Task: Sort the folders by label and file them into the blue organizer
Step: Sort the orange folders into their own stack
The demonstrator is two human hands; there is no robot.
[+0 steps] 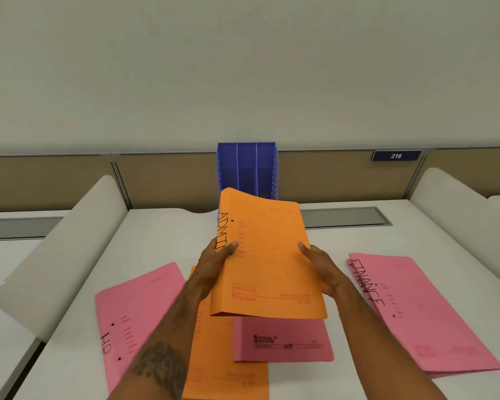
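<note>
ADMIN folder (267, 255) | raised off desk | left hand (214, 259), right hand (322, 269) grasping its side edges

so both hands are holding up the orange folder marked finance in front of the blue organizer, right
Not quite: the head view shows the orange folder held by the left hand and right hand is marked ADMIN, not finance. It is indeed in front of the blue organizer.

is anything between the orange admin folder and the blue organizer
Nothing visible is. The orange ADMIN folder, held off the desk by the left hand and right hand, sits just in front of the blue organizer. Its top edge overlaps the organizer's lower front, and the three slots look empty.
</note>
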